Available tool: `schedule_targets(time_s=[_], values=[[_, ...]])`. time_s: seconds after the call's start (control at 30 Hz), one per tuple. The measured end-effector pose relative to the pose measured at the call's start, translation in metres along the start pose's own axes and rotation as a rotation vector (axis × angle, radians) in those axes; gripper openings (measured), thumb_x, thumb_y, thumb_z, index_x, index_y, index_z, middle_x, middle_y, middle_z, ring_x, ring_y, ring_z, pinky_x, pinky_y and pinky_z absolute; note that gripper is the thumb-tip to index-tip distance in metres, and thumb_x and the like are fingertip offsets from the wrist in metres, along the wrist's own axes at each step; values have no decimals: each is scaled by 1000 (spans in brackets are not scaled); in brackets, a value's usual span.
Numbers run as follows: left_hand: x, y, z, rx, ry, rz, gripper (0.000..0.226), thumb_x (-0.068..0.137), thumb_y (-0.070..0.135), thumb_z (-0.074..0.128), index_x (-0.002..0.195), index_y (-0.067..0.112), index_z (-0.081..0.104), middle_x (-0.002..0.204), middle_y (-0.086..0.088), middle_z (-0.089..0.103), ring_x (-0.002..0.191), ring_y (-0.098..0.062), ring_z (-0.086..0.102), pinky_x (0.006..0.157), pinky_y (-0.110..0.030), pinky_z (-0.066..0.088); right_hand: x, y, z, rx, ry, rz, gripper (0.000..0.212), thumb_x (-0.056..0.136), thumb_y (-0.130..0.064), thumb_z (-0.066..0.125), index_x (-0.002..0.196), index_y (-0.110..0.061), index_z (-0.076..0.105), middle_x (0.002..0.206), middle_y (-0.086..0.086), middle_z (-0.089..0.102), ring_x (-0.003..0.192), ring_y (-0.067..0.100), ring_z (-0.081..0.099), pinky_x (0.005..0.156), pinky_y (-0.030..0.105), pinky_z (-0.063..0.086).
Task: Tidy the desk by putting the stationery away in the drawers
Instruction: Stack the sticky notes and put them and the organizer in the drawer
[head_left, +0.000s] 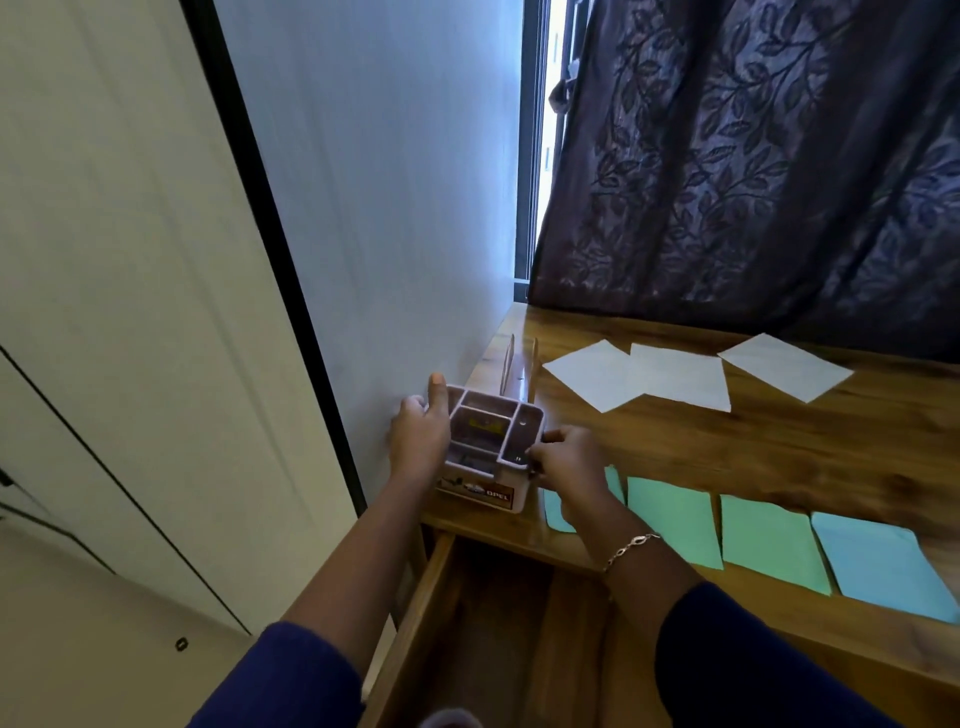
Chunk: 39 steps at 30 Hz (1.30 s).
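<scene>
Organizer (491, 441), left hand (418, 439) gripping, right hand (566, 457) pinching

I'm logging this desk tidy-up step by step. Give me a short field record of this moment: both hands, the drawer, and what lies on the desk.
left hand: holds the organiser's left side, thumb raised
right hand: pinches the organiser's right rim
organiser: pink, compartmented, on the desk's left end by the wall
drawer: pulled open below the organiser
white sheets: three, farther back
coloured sheets: four along the near edge, leftmost partly under the right forearm
</scene>
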<state>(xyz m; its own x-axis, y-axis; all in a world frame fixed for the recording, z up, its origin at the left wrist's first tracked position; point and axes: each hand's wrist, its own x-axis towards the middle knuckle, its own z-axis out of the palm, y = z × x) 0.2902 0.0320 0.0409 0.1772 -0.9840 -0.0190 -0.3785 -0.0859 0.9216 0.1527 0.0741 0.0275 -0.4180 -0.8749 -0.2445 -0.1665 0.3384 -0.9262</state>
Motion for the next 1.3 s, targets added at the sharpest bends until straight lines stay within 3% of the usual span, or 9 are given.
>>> schedule_targets(time_s=[0.23, 0.4, 0.5, 0.63, 0.77, 0.83, 0.93, 1.03, 1.3], values=[[-45, 29, -35, -155, -88, 56, 40, 95, 49, 33, 82, 18, 53, 84, -3, 60, 80, -14, 57, 61, -22, 40, -38, -23, -46, 82, -96, -64, 11, 88, -7, 58, 99, -7, 56, 97, 12, 64, 84, 22, 66, 70, 32, 58], [-92, 43, -43, -185, -239, -7, 37, 91, 45, 47, 86, 9, 58, 86, -3, 62, 85, -17, 58, 70, -27, 45, -75, -12, -102, -17, -152, -68, 11, 86, -8, 60, 95, -12, 56, 88, 5, 64, 72, 12, 66, 54, 21, 54], [-131, 42, -31, -193, -349, -14, 32, 91, 38, 50, 80, 12, 64, 65, 5, 69, 66, -4, 65, 60, -22, 46, -99, 5, -140, -44, -156, -53, 10, 85, -9, 62, 92, -13, 57, 85, 4, 66, 67, 9, 67, 48, 17, 51], [-179, 34, 3, -223, -456, -1, 28, 90, 33, 54, 86, 10, 69, 74, -5, 72, 69, -12, 70, 64, -26, 55, -129, 40, -189, -19, -97, 14, 9, 83, -4, 63, 91, -8, 60, 88, 15, 69, 76, 23, 69, 57, 27, 55], [-217, 29, 44, -156, -523, 10, 31, 92, 20, 53, 66, 11, 66, 53, 5, 66, 50, 2, 60, 48, -10, 45, -155, 78, -239, 13, -69, 92, 9, 83, -2, 62, 90, -7, 60, 88, 14, 69, 78, 23, 70, 68, 35, 59], [-233, 24, 64, -126, -571, -33, 35, 92, 21, 55, 61, 6, 65, 57, -1, 66, 57, -8, 62, 59, -20, 52, -167, 96, -262, -2, -58, 118, 8, 83, -2, 61, 88, -9, 59, 86, 11, 69, 78, 20, 70, 72, 37, 59], [-260, 15, 95, -138, -655, -113, 33, 91, 20, 57, 65, 3, 67, 73, -12, 68, 75, -25, 65, 79, -45, 53, -185, 125, -292, -53, -12, 173, 11, 83, -1, 61, 86, -10, 57, 80, 7, 67, 65, 10, 69, 58, 26, 58], [-289, 8, 115, -112, -737, -185, 24, 92, 20, 55, 77, 8, 69, 81, -9, 71, 80, -22, 68, 79, -40, 56, -199, 152, -313, -109, 36, 236, 12, 83, -2, 61, 89, -11, 58, 79, 4, 66, 61, 7, 67, 50, 19, 53], [-328, -16, 143, -5, -826, -298, 25, 93, 22, 53, 99, -1, 59, 94, -8, 64, 84, -16, 63, 70, -27, 54, -213, 205, -327, -245, 28, 358, 16, 84, -3, 61, 89, -17, 55, 90, 6, 63, 79, 16, 65, 62, 27, 54]])
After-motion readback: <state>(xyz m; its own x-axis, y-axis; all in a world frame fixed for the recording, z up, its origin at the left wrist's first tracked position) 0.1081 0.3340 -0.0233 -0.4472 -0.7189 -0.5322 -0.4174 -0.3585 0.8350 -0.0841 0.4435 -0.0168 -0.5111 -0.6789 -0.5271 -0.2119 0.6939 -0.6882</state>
